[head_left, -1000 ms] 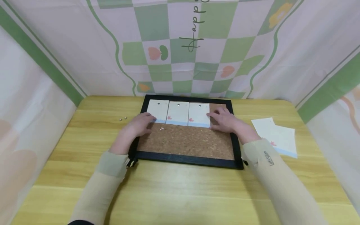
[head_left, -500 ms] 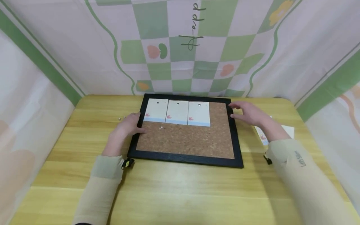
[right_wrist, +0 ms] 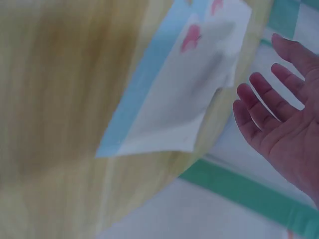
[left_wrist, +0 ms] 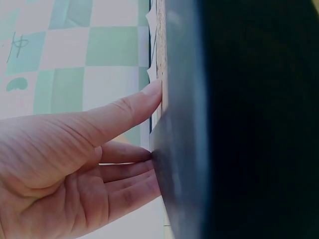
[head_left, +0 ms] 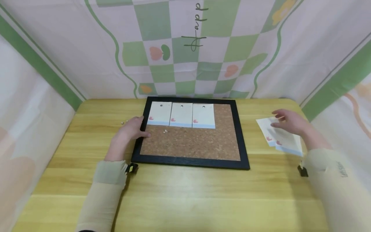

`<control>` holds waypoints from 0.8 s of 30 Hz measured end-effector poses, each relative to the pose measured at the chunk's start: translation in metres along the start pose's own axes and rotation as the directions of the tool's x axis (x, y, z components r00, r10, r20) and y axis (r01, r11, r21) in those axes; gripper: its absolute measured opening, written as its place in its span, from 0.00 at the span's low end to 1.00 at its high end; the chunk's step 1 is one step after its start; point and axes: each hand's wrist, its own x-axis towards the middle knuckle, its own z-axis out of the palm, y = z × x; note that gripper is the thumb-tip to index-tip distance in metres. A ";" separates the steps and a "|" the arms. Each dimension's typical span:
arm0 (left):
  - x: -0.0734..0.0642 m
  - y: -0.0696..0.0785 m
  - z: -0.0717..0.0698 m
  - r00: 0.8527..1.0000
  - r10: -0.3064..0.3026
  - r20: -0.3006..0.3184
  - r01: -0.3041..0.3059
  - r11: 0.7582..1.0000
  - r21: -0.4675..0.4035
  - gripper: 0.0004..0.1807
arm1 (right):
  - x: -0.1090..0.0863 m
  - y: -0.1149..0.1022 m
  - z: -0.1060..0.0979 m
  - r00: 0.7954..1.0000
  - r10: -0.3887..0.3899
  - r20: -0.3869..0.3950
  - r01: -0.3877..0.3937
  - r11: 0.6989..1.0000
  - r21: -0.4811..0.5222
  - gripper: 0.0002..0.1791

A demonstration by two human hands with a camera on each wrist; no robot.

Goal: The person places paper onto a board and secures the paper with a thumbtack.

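- Target: two loose, overlapping white paper sheets with pale blue bottom strips and pink printed motifs [head_left: 287,138], flat on the light wood-grain table [head_left: 179,199], just beyond the right side of the board.
- Governing relation: the right hand [head_left: 291,121] is over the far part of this pair; the sheets therefore lie below it and extend toward the person. Their long axes run away from the person, far ends leaning toward the board. The fingers point at the board, across those axes.
- Nearer hand: the right. The left hand [head_left: 128,130] is well apart, on the opposite side of the board.
- Right hand state: released; fingers spread and slightly bent, nothing between them. Contact with the paper cannot be confirmed.
- Left hand state: not clenched; thumb laid over the left side of the black rectangular frame [head_left: 191,162], fingers extended against its outer face.
- Board: brown cork panel [head_left: 188,143] inside the frame; three matching sheets [head_left: 181,114] in a row along its far edge, each with a small round silver pin [head_left: 204,106] near the top.
- Writing: green-and-white checked cloth [head_left: 186,74], sideways letters "Happ", remainder cut off.
- Right beige sleeve [head_left: 333,183]: dark print near the cuff, too blurred to read reliably.
- Brands: none legible.
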 end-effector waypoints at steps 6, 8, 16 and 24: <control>0.000 0.000 0.000 1.000 -0.012 0.005 0.012 1.000 0.019 0.52 | -0.015 0.035 -0.004 0.996 0.070 0.052 -0.066 0.995 -0.068 0.42; 0.000 -0.001 0.000 1.000 -0.015 0.008 0.015 1.000 0.019 0.52 | -0.018 0.043 -0.003 0.995 0.068 0.067 -0.061 0.993 -0.097 0.43; -0.001 -0.001 -0.001 1.000 -0.024 0.020 0.023 0.999 0.037 0.52 | -0.019 0.048 0.001 0.995 0.055 0.083 -0.044 0.989 -0.138 0.43; 0.000 -0.001 -0.001 0.999 -0.022 0.036 0.021 0.999 0.028 0.51 | -0.017 0.054 0.002 0.994 0.084 0.068 -0.069 0.978 -0.198 0.44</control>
